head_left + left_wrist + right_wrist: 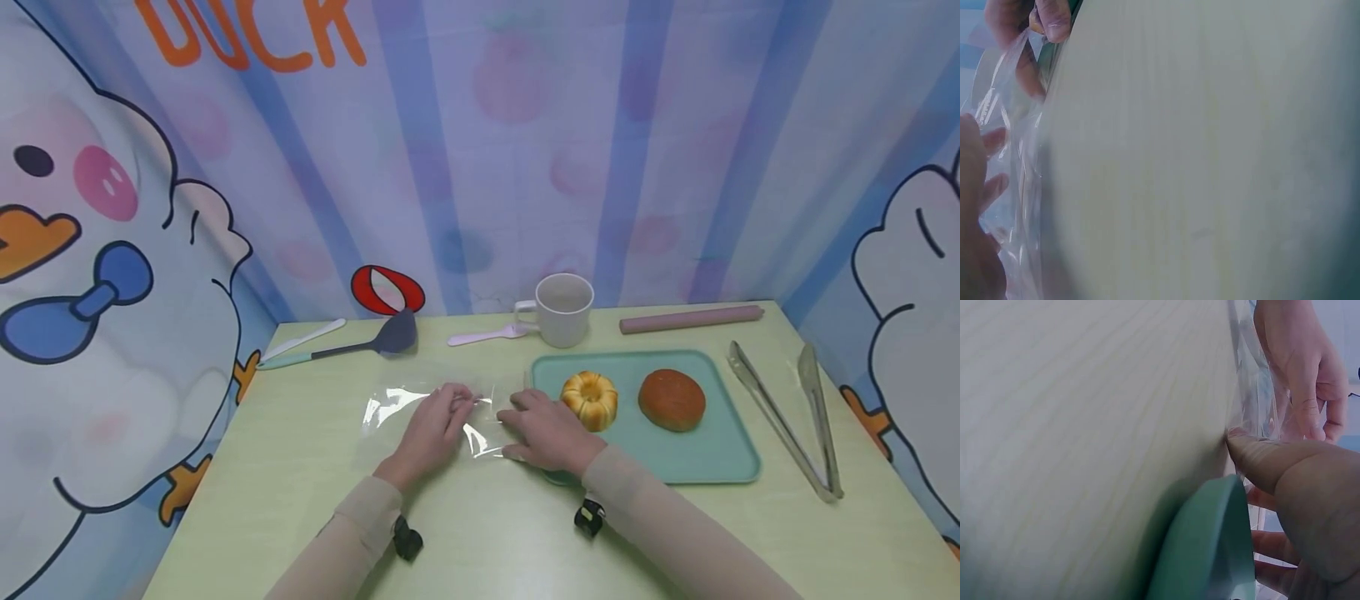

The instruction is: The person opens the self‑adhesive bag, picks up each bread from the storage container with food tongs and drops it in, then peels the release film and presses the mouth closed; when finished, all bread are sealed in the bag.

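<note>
A clear plastic bag (393, 404) lies on the table, its film glossy and wrinkled. My left hand (431, 425) is over its middle and pinches the film between thumb and fingers. At the bag's right end is my right hand (547, 429), thumb and fingers spread apart and touching the film. The right thumb (1272, 459) reaches down to the table just beside the green tray (701, 468). On that tray sit a ridged ring-shaped yellow bread (591, 400), close to my right hand, and a round brown bun (672, 400).
Behind the bag are a white knife (303, 337), a grey spatula (393, 335), a pink fork (483, 335) and a white mug (565, 312). A pink rolling pin (690, 319) lies at the back right. Metal tongs (783, 429) lie spread right of the tray.
</note>
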`<state>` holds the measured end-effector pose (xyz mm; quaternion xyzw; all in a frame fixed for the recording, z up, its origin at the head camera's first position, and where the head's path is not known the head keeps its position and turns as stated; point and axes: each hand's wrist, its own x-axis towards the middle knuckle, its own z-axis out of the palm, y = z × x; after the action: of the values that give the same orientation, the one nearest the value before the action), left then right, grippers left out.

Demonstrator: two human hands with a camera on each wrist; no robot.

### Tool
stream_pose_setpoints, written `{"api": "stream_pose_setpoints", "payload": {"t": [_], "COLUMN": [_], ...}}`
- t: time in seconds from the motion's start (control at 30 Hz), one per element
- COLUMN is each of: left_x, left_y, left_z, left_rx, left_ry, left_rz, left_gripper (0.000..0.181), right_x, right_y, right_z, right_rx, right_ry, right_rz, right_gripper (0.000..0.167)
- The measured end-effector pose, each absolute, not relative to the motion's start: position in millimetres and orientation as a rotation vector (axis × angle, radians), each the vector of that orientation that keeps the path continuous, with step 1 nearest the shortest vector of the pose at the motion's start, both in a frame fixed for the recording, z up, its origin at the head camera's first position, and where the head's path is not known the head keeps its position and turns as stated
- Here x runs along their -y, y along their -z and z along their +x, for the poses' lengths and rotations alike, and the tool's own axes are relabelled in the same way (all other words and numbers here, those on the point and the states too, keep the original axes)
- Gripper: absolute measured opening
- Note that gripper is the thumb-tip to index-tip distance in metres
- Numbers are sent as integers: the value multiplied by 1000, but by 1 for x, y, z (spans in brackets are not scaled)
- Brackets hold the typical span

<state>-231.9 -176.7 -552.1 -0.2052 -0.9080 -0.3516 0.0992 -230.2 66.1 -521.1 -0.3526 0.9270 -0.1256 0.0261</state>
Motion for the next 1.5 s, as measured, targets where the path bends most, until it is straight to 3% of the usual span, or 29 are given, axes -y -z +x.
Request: {"api": "stream_pose_setpoints", "payload": {"t": [0.3, 0.53, 0.83, 1.17, 1.5], "left_x": [179, 178, 177, 178, 181], "left_y": [553, 552, 554, 555, 556], "left_z": [-232, -233, -231, -232, -230], "left_rx": [2670, 2697, 2709, 2709, 2683], "left_ry": [1132, 1174, 1340, 1343, 1349], "left_rz": [-708, -694, -598, -627, -605], "left_gripper": [6, 5, 7, 9, 9], "right_x": [-67, -69, -86, -158, -237], "right_y": [518, 516, 499, 464, 462], "right_z": [-235, -237, -230, -215, -204], "right_rx": [-2843, -2863, -2923, -3064, -3172], "right_ry": [374, 449, 578, 791, 838], "right_rz": [-1107, -1225, -1185, -1003, -812], "right_gripper": [51, 36, 46, 45, 40]}}
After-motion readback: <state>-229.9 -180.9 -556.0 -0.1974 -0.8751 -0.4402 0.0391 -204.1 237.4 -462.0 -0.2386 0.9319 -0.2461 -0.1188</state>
